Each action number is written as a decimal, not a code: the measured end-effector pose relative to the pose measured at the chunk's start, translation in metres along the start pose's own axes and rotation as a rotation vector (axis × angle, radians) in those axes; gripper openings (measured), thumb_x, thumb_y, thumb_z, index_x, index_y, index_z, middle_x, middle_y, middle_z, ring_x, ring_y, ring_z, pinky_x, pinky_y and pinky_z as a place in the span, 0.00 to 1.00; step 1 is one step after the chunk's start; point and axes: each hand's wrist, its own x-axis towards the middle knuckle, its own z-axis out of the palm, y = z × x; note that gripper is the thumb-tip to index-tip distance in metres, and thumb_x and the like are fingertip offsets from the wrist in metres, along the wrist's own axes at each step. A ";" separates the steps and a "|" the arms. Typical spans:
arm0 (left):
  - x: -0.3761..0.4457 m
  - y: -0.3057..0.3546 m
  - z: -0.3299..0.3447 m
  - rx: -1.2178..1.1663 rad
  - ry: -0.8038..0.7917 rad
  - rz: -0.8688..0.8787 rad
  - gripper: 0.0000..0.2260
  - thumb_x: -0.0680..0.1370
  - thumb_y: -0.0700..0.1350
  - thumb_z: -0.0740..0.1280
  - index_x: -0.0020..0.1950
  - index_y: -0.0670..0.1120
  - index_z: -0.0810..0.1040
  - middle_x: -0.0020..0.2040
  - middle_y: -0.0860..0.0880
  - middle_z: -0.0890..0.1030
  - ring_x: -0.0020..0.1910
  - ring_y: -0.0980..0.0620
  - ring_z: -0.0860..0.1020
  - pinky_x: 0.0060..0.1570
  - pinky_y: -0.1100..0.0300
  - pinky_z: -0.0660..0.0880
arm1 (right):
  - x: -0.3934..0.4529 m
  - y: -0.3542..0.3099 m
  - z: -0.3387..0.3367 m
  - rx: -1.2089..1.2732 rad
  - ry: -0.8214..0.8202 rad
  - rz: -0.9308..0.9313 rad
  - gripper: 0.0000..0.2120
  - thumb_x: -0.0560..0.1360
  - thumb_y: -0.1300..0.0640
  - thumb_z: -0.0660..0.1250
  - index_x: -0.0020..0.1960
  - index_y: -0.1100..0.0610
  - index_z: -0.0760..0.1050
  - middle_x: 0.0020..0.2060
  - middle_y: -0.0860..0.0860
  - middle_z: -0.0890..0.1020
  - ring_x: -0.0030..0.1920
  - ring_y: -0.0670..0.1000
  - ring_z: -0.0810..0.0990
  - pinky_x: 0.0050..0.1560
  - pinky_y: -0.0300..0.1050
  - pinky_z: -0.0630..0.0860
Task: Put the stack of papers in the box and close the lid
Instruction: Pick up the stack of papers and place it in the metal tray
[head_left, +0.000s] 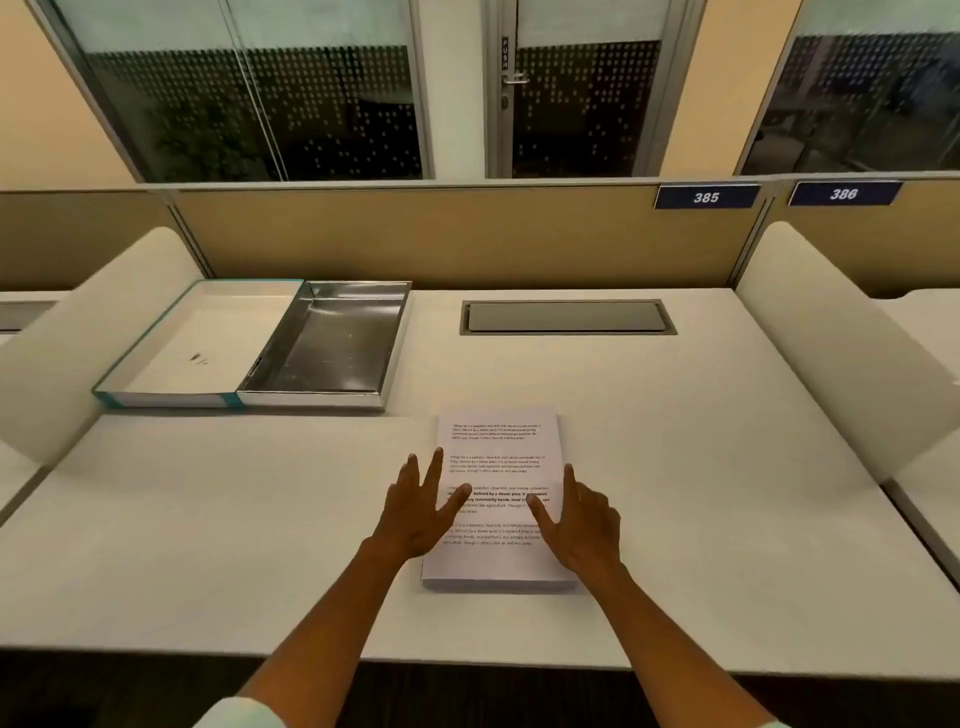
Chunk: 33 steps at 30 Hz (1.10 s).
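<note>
A stack of printed white papers (500, 457) lies flat on the white desk, in front of me and slightly right of centre. My left hand (415, 514) hovers over the stack's left edge with fingers spread, holding nothing. Over the right edge, my right hand (584, 525) is spread the same way, its thumb pointing inward across the page. At the back left stands the box, lying open: a silver-lined tray (332, 392) on the right and its white lid (171, 397) with a teal edge folded out flat to the left. Both halves are empty.
A grey cable hatch (569, 317) is set into the desk (727, 519) behind the papers. Curved white side dividers (831, 353) flank the desk on both sides, and a tan partition (441, 239) with number plates 385 and 386 closes off the back.
</note>
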 end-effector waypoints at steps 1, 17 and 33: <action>-0.002 0.000 0.004 -0.019 -0.043 -0.042 0.37 0.77 0.67 0.51 0.78 0.53 0.39 0.80 0.40 0.44 0.79 0.40 0.45 0.76 0.41 0.47 | -0.001 0.000 0.000 0.019 -0.016 0.008 0.41 0.74 0.28 0.47 0.79 0.52 0.47 0.71 0.54 0.70 0.69 0.58 0.69 0.67 0.57 0.66; 0.002 0.023 0.018 -0.591 -0.004 -0.357 0.41 0.72 0.59 0.71 0.75 0.42 0.56 0.73 0.40 0.68 0.70 0.39 0.69 0.67 0.48 0.70 | 0.022 -0.016 -0.003 0.399 -0.080 0.314 0.28 0.79 0.40 0.54 0.61 0.63 0.73 0.57 0.60 0.79 0.57 0.59 0.79 0.61 0.56 0.76; 0.029 0.017 0.012 -0.738 0.076 -0.516 0.29 0.71 0.52 0.73 0.65 0.38 0.68 0.62 0.39 0.77 0.58 0.40 0.77 0.55 0.48 0.77 | 0.052 -0.016 -0.018 0.755 -0.253 0.461 0.19 0.74 0.47 0.61 0.56 0.61 0.76 0.56 0.59 0.80 0.55 0.60 0.79 0.60 0.56 0.77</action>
